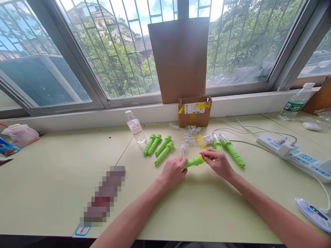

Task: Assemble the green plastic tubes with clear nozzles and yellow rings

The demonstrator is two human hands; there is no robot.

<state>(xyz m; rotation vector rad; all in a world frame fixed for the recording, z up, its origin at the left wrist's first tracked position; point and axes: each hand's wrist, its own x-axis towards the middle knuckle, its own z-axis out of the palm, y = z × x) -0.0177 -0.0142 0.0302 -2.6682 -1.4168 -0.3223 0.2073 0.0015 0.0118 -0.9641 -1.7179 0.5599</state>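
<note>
My left hand [172, 172] is closed around a green plastic handle [192, 162], which lies nearly level above the table. At the handle's threaded right end sits a yellow ring [202, 158], pinched by the fingers of my right hand [219, 163]. Just behind my left hand is a small clear plastic tube [182, 150]. Several spiral green handles [164, 153] lie to the left. Two more, with clear tops, rest to the right, one of them a full green stick [234, 154]. Loose yellow rings [200, 140] and clear plastic caps [188, 138] are scattered behind my hands.
A cardboard box [194, 117] stands by the window, with a cardboard sheet [182, 62] behind it. One water bottle [136, 127] is at left, another [294, 103] at far right. Cables run to a power strip [297, 155]. A white device [314, 213] lies at right front.
</note>
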